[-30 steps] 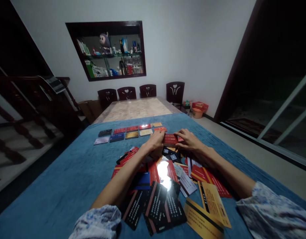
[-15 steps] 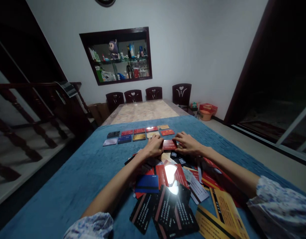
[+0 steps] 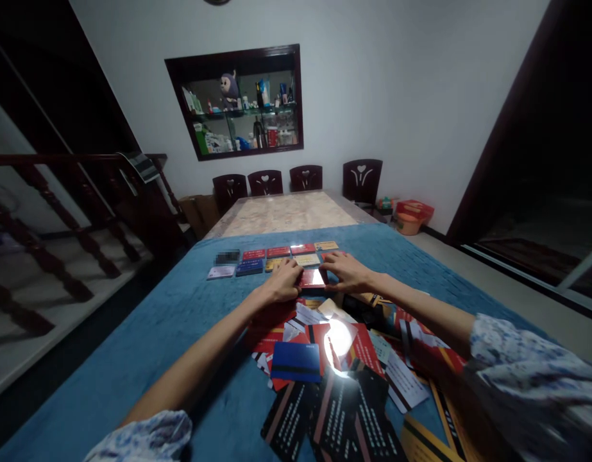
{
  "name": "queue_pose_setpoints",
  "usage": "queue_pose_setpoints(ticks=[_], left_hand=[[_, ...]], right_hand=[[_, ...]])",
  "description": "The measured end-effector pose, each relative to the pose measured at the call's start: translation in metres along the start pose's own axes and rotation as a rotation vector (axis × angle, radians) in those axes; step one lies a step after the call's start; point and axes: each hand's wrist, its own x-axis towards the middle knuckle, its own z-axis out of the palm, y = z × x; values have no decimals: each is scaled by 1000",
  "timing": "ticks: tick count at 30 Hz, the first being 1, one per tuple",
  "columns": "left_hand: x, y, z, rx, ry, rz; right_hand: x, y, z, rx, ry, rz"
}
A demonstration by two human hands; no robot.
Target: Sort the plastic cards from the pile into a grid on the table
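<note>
A small red card stack [image 3: 312,278] lies between my two hands, beyond the heap of loose cards. My left hand [image 3: 285,281] has its fingers closed against the left end of the stack. Against the right end press the bent fingers and thumb of my right hand [image 3: 344,272]. Nearer to me spreads a loose heap of cards, among them a blue card [image 3: 296,361], black cards [image 3: 341,417], red cards and a yellow card [image 3: 428,443]. Glare washes out part of the heap. Just past my hands sit neat card piles, with a cream card [image 3: 306,260] and a dark blue pile [image 3: 250,267] among them.
A blue cloth [image 3: 180,321] covers the near part of the table, and the bare marbled top [image 3: 281,215] shows beyond. Dark chairs [image 3: 362,181] stand at the far side. A wooden railing [image 3: 59,157] runs at left; an orange bucket [image 3: 409,222] stands at right.
My hands and the red card stack have shifted slightly left relative to the card piles. The camera view has turned a little, and my right forearm covers more of the yellow cards.
</note>
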Motion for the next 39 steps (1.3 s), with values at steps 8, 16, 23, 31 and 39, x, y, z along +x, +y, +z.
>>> queue_pose_setpoints(ticks=[8, 16, 23, 31, 39], left_hand=[[-13, -28, -10, 44, -38, -54], [-19, -59, -17, 118, -48, -104], [-20, -84, -23, 150, -52, -149], [-16, -111, -38, 207, -62, -211], [0, -147, -45, 248, -53, -251]], right_hand=[[38, -18, -4, 64, -27, -46], [73, -33, -10, 49, -33, -77], [102, -48, -22, 47, -95, -39], [145, -52, -22, 51, -126, -31], [189, -51, -19, 49, -117, 1]])
